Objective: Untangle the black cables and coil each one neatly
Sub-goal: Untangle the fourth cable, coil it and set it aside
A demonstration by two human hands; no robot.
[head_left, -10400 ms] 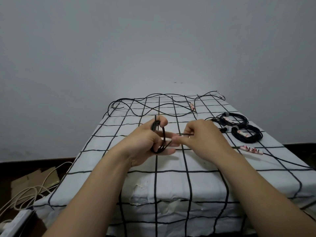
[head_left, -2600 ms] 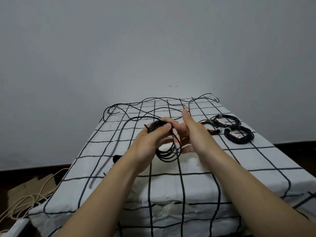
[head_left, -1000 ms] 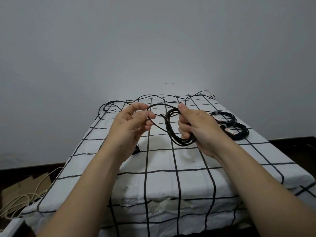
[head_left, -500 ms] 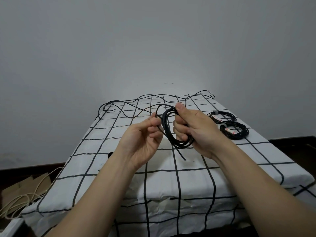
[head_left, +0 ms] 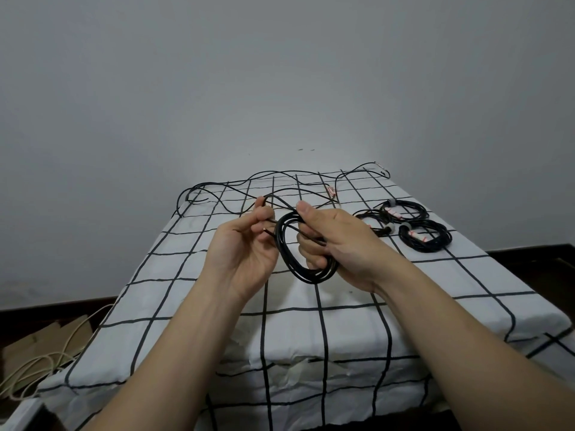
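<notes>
My right hand (head_left: 337, 244) grips a small coil of black cable (head_left: 291, 259) held above the table, thumb on top of the loops. My left hand (head_left: 241, 250) pinches the free end of that cable (head_left: 269, 233) just left of the coil. Loose black cable (head_left: 280, 178) still sprawls in loops across the far side of the table. Coiled black cables (head_left: 424, 236) with white and red tags lie at the far right, one more coil (head_left: 401, 209) behind them.
The table is covered with a white cloth with a black grid (head_left: 342, 321). A grey wall stands right behind it. On the floor at the lower left lie cardboard (head_left: 40, 340) and pale cords (head_left: 34, 365).
My left hand has shifted up and now pinches the cable's free end near the top of the coil. The end that hung below the coil has been drawn up. My right hand keeps its grip.
</notes>
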